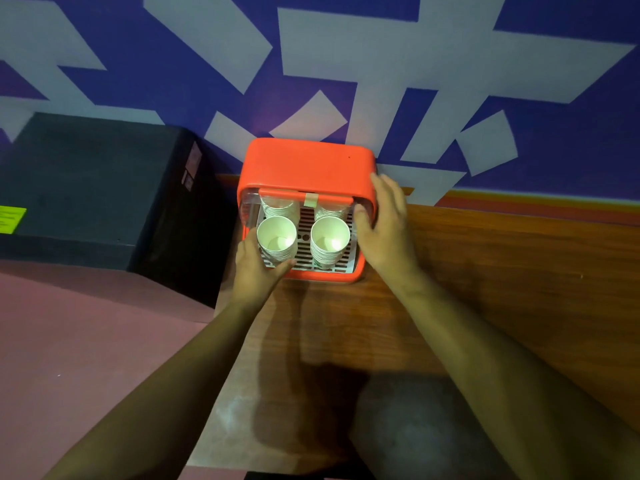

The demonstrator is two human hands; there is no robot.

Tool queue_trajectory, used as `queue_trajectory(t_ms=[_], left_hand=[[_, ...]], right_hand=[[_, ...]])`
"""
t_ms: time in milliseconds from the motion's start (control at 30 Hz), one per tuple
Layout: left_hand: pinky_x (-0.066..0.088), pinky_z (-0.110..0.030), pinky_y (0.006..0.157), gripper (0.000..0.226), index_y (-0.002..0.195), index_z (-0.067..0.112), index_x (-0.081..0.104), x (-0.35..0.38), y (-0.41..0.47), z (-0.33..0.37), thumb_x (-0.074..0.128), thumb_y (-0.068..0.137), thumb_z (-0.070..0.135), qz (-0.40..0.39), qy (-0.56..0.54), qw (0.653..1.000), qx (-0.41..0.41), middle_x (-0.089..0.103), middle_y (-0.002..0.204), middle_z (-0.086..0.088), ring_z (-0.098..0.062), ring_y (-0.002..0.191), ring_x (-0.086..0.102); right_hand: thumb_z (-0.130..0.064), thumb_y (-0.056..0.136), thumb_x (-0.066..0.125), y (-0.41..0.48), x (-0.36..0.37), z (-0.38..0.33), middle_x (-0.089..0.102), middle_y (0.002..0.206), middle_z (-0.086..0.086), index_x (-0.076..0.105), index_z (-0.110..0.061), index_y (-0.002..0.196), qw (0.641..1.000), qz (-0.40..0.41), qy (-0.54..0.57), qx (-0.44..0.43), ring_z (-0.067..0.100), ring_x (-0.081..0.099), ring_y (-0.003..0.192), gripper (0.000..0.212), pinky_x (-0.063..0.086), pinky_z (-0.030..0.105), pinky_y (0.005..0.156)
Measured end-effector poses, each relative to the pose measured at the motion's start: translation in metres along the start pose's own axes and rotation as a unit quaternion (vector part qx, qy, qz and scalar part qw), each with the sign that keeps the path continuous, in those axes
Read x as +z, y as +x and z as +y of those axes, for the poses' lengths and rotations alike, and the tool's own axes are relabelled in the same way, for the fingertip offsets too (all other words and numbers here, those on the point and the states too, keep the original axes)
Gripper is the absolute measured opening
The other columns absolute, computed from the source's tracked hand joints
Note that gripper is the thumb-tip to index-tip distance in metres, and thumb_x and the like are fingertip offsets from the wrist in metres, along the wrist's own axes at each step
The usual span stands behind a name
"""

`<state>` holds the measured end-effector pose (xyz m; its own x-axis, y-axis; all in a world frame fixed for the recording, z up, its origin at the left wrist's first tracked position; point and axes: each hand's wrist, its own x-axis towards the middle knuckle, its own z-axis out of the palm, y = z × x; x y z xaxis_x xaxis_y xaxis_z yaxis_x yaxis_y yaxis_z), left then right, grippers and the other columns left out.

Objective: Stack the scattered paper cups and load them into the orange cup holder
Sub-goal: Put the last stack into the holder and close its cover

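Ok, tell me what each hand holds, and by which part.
The left hand grips the front-left cup stack round its side. The right hand holds the holder by its right wall, thumb on the inner edge.

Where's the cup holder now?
Centre of the head view: the cup holder stands at the far left corner of the table, by the wall, right of the black box.
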<state>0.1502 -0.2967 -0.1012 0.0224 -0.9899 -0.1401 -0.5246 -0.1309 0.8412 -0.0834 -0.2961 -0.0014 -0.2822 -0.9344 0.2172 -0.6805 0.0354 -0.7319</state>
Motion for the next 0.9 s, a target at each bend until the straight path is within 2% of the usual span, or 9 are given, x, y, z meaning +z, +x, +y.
queue_trajectory(t_ms=[67, 200, 300, 467, 567, 667, 733, 833, 900], left_hand=[[0.051, -0.050, 0.101, 0.083, 0.137, 0.028, 0.045, 0.002, 0.005, 0.000, 0.084, 0.066, 0.046, 0.010, -0.013, 1.000, 0.004, 0.051, 0.132, -0.001, -0.024, 0.125, 0.053], [0.054, -0.036, 0.096, 0.072, 0.135, 0.026, 0.047, 0.004, 0.011, 0.004, 0.088, 0.075, 0.025, 0.011, -0.035, 0.999, 0.009, 0.056, 0.130, 0.003, -0.014, 0.116, 0.057], [0.045, -0.011, 0.083, 0.071, 0.136, 0.022, 0.047, 0.005, 0.014, 0.004, 0.087, 0.077, 0.019, 0.003, -0.040, 0.999, 0.012, 0.055, 0.131, 0.001, -0.010, 0.113, 0.056], [0.038, 0.001, 0.078, 0.069, 0.135, 0.022, 0.047, 0.007, 0.014, 0.003, 0.086, 0.078, 0.021, -0.001, -0.050, 0.999, 0.013, 0.055, 0.131, 0.000, -0.012, 0.116, 0.054], [0.040, -0.002, 0.080, 0.070, 0.136, 0.022, 0.048, 0.007, 0.014, 0.003, 0.086, 0.078, 0.021, -0.005, -0.055, 0.998, 0.018, 0.055, 0.132, 0.001, -0.011, 0.117, 0.055], [0.042, -0.001, 0.079, 0.065, 0.133, 0.021, 0.052, 0.007, 0.013, 0.000, 0.087, 0.078, 0.021, -0.007, -0.082, 0.996, 0.022, 0.059, 0.128, 0.004, 0.000, 0.111, 0.058], [0.048, -0.008, 0.084, 0.062, 0.130, 0.024, 0.053, 0.007, 0.012, 0.000, 0.088, 0.078, 0.022, -0.012, -0.095, 0.995, 0.013, 0.063, 0.124, 0.005, 0.003, 0.108, 0.061], [0.055, -0.029, 0.094, 0.062, 0.127, 0.031, 0.054, 0.004, 0.014, -0.006, 0.088, 0.075, 0.032, -0.026, -0.106, 0.994, -0.017, 0.064, 0.126, 0.003, -0.008, 0.114, 0.063], [0.053, -0.026, 0.093, 0.058, 0.128, 0.027, 0.055, 0.002, 0.012, -0.014, 0.084, 0.077, 0.029, -0.040, -0.105, 0.993, -0.035, 0.063, 0.128, 0.000, -0.012, 0.116, 0.063]], right_hand=[[-0.027, 0.098, 0.055, 0.004, 0.005, -0.005, 0.036, 0.156, 0.003, 0.041, -0.017, 0.148, 0.996, -0.050, -0.041, -0.053, 0.017, 0.033, 0.143, 0.054, 0.031, 0.027, 0.113], [-0.030, 0.099, 0.053, 0.001, 0.016, -0.003, 0.039, 0.155, 0.006, 0.049, -0.009, 0.143, 0.986, -0.142, -0.082, -0.036, 0.020, 0.035, 0.143, 0.049, 0.027, 0.033, 0.117], [-0.031, 0.098, 0.055, -0.007, 0.019, 0.004, 0.039, 0.155, 0.005, 0.054, -0.007, 0.137, 0.983, -0.145, -0.095, -0.052, 0.021, 0.037, 0.142, 0.046, 0.032, 0.036, 0.116], [-0.031, 0.095, 0.056, -0.013, 0.019, 0.004, 0.047, 0.149, 0.007, 0.056, -0.006, 0.132, 0.985, -0.126, -0.093, -0.069, 0.023, 0.043, 0.137, 0.044, 0.038, 0.037, 0.112], [-0.032, 0.092, 0.053, -0.022, 0.022, 0.004, 0.052, 0.141, 0.009, 0.055, -0.005, 0.132, 0.987, -0.113, -0.084, -0.078, 0.024, 0.047, 0.132, 0.048, 0.041, 0.038, 0.110], [-0.026, 0.092, 0.057, -0.035, 0.024, 0.005, 0.051, 0.139, 0.009, 0.051, -0.004, 0.135, 0.987, -0.111, -0.080, -0.080, 0.022, 0.046, 0.131, 0.049, 0.039, 0.034, 0.110], [-0.024, 0.092, 0.059, -0.044, 0.025, 0.007, 0.051, 0.138, 0.007, 0.051, -0.005, 0.136, 0.987, -0.109, -0.090, -0.080, 0.019, 0.044, 0.131, 0.049, 0.037, 0.030, 0.110], [-0.021, 0.090, 0.060, -0.059, 0.028, 0.010, 0.052, 0.133, 0.007, 0.052, -0.004, 0.136, 0.984, -0.109, -0.111, -0.088, 0.017, 0.044, 0.127, 0.049, 0.039, 0.030, 0.109], [-0.020, 0.090, 0.060, -0.068, 0.030, 0.013, 0.050, 0.133, 0.007, 0.053, -0.004, 0.136, 0.981, -0.117, -0.122, -0.093, 0.018, 0.046, 0.126, 0.049, 0.043, 0.034, 0.108]])
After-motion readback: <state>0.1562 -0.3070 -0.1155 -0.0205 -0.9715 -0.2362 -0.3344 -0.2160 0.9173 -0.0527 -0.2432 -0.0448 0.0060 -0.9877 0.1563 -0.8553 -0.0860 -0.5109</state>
